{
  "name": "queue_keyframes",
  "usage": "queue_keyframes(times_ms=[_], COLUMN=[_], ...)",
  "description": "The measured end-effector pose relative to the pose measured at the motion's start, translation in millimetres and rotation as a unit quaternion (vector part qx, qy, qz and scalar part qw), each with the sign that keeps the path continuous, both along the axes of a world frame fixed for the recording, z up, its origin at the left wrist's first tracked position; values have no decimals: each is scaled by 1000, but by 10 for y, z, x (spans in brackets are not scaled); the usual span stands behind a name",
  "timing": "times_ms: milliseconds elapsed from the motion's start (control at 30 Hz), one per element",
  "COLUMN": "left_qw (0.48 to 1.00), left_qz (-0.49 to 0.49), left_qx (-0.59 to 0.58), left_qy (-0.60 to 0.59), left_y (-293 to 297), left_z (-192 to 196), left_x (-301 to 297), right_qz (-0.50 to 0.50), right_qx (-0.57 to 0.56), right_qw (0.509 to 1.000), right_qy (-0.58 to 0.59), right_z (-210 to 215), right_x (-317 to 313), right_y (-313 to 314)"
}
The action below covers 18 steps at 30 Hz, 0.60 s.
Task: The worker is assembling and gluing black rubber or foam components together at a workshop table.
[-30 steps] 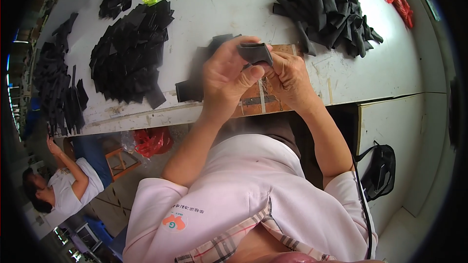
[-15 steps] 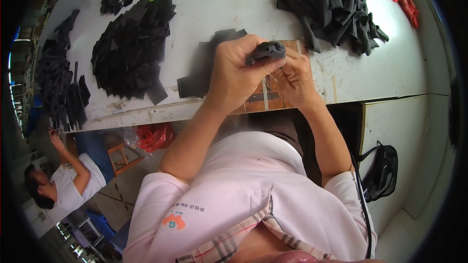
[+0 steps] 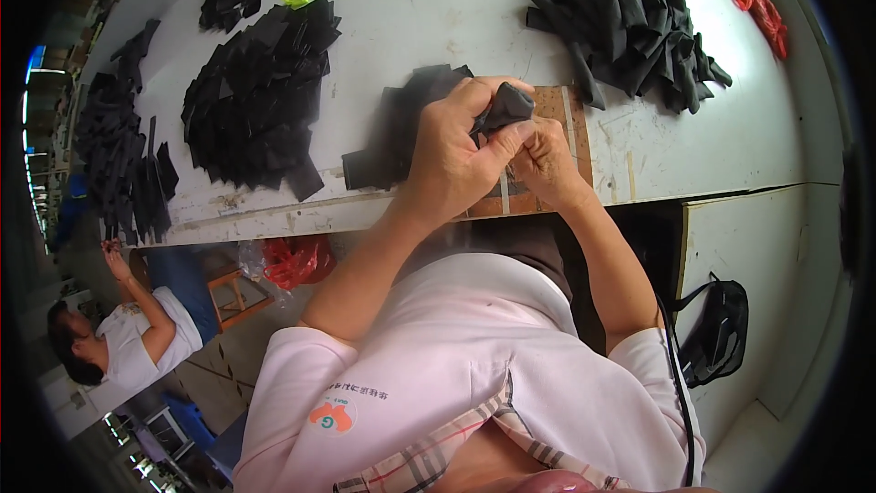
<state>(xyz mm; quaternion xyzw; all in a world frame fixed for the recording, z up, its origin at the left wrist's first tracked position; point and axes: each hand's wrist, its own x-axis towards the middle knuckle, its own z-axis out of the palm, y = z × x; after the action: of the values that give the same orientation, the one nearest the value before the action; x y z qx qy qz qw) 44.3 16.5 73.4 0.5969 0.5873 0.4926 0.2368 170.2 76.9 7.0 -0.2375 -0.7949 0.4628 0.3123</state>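
Observation:
My left hand is wrapped round a dark grey fabric tube, whose rounded end sticks out between thumb and fingers. Right beside it, my right hand is closed, its fingertips pinched together at the lower side of the tube; what exactly they grip is hidden. Both hands are raised over the table's near edge. Behind my left hand lies a small heap of black fabric pieces. Under my right hand is a brown board with pale strips across it.
Black flat fabric pieces are heaped to the left, with more piles beyond. A pile of dark fabric tubes lies far right, near red plastic bags. A black bag hangs at right. Another person sits at far left.
The tube's end has turned in my left hand and now shows smoother and more upright. My right fingers have drawn in close below it. The whole view has shifted slightly.

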Motion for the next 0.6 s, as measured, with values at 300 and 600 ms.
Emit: queue_keyframes(times_ms=[300,600], left_qw=[899,833], left_qz=[-40,12], left_qx=[129,112], left_qy=[-416,-541], left_y=[-74,-165], left_z=[99,15], left_x=[-29,-138], right_qz=[14,-5], right_qx=[107,129], right_qw=[991,987], right_qy=[-81,-90], right_z=[456,329], right_x=[3,-100], right_y=[76,7])
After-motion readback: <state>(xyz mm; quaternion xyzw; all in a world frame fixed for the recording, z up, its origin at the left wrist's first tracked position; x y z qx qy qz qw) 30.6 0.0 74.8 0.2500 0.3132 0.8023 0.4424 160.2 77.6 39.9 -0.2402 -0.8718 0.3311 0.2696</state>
